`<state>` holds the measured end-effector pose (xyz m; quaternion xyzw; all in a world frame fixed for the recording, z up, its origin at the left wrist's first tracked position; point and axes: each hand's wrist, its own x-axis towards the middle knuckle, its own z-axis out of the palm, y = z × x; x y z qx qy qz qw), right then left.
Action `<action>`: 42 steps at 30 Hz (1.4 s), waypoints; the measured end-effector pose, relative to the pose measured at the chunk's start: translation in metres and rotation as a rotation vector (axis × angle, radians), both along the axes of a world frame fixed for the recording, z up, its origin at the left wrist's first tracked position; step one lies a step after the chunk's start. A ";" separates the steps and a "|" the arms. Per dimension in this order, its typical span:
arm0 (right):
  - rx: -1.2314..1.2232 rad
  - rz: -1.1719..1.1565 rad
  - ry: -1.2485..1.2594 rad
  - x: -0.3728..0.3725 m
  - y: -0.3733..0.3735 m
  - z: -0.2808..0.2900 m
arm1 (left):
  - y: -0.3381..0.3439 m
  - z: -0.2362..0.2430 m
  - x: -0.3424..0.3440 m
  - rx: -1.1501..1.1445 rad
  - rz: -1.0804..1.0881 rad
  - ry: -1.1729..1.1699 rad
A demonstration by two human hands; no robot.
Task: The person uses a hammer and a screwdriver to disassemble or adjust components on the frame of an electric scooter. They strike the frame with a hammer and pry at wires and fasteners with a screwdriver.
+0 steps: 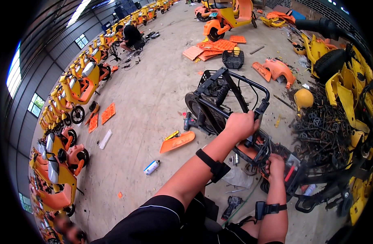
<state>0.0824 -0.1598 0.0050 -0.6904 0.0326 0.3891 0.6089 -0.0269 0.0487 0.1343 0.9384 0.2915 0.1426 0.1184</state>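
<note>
A stripped black scooter frame [257, 87] stands in front of me, with its rear wheel [196, 109] toward the far left. My left hand [242, 125] is closed around a tube in the middle of the frame. Lower down, my right hand [275, 166] is closed at the frame's middle section, beside cables and a red part [290, 172]. What its fingers grip is hidden. Both wrists wear black straps. Below the frame lies a cordless power tool [232, 206], with a socket [236, 158] nearer the frame. Another power tool [189, 122] rests by the wheel.
A spray can [151, 167] and an orange panel [177, 142] lie on the floor at left. Dark metal parts [322, 130] and yellow body panels [349, 93] are heaped at right. Parked yellow scooters [79, 83] line the left side. Another person [131, 36] crouches farther back.
</note>
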 end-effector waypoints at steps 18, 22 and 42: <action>-0.037 -0.029 -0.040 0.008 0.009 0.005 | 0.005 -0.008 0.000 0.063 -0.033 -0.062; -0.050 -0.024 -0.056 0.009 0.008 0.002 | 0.006 -0.012 0.000 0.115 -0.050 -0.105; -0.226 0.054 -0.219 -0.009 0.030 0.025 | 0.017 -0.022 0.000 0.155 -0.133 -0.276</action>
